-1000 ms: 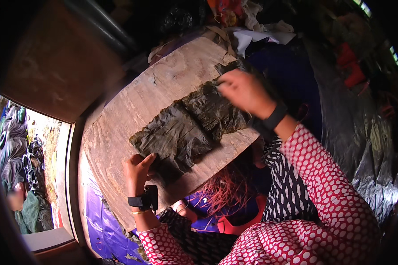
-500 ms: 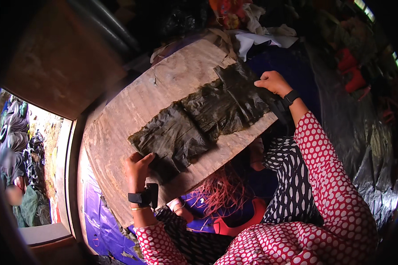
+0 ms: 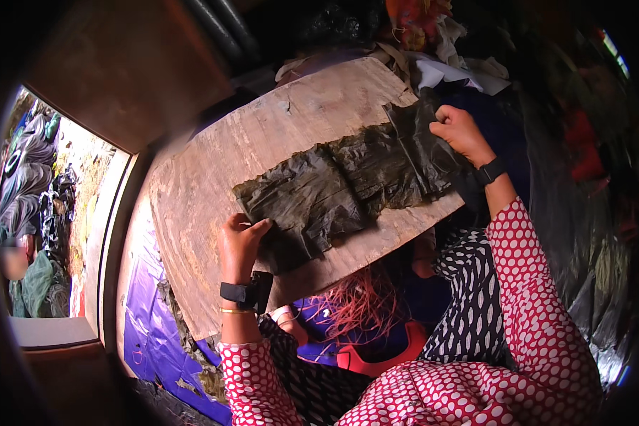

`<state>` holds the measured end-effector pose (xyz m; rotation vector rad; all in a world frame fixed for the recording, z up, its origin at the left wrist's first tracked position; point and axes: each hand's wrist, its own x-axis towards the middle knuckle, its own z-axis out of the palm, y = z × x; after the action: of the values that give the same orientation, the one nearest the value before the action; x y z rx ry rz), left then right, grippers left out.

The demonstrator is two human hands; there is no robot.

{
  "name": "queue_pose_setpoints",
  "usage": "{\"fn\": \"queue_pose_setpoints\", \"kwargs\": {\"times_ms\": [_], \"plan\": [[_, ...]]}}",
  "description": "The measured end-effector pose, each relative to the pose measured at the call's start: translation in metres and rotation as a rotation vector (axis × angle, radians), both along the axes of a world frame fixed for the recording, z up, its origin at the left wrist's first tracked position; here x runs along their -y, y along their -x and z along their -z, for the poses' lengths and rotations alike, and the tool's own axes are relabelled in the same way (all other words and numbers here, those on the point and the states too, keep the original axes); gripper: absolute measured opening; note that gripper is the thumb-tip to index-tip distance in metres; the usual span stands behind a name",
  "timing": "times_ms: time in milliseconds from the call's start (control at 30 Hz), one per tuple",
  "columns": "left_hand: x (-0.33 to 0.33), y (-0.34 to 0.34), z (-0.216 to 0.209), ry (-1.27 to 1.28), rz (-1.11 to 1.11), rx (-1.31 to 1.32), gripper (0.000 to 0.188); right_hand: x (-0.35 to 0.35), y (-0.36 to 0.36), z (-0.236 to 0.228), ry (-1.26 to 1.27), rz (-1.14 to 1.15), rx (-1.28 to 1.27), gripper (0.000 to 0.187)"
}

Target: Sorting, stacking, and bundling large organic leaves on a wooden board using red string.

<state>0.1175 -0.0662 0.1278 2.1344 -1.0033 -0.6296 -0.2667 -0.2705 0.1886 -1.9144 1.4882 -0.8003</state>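
Observation:
A dark green-black wrinkled sheet [image 3: 309, 195] with ragged edges, thin and in overlapping pieces, lies across a worn wooden board [image 3: 206, 170]. What it is made of I cannot make out. My left hand [image 3: 240, 245] pinches its near left edge between thumb and fingers. At the opposite end, my right hand [image 3: 461, 133] is closed on the right edge, which is lifted a little off the board. The sheet's middle rests flat, with creases and folds showing where the pieces overlap.
Below the board lie a tangle of reddish strips [image 3: 358, 305] and a red curved object [image 3: 383, 361]. Purple sheeting [image 3: 156, 334] hangs at the left, beside a doorway. Crumpled pale cloth or paper [image 3: 468, 74] sits at the far edge. Dark plastic covers the right side.
The view has shifted, so the board and sheet appear farther right. Both hands still hold the sheet's ends. Near my right hand, the end looks more gathered and raised.

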Motion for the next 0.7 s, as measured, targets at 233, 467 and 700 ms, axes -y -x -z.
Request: {"fn": "queue_pose_setpoints", "kwargs": {"times_ms": [233,467,700], "plan": [[-0.003,0.009,-0.016,-0.057,0.026,0.028,0.035,-0.074,-0.134,-0.008,0.099,-0.283,0.198,0.016],[-0.003,0.008,-0.013,0.044,0.037,-0.248,0.023,-0.141,-0.239,0.045,0.258,-0.450,0.197,0.014],[-0.012,-0.010,-0.003,0.019,0.110,-0.656,0.020,-0.152,-0.244,0.053,0.213,-0.608,0.104,0.020]]}}
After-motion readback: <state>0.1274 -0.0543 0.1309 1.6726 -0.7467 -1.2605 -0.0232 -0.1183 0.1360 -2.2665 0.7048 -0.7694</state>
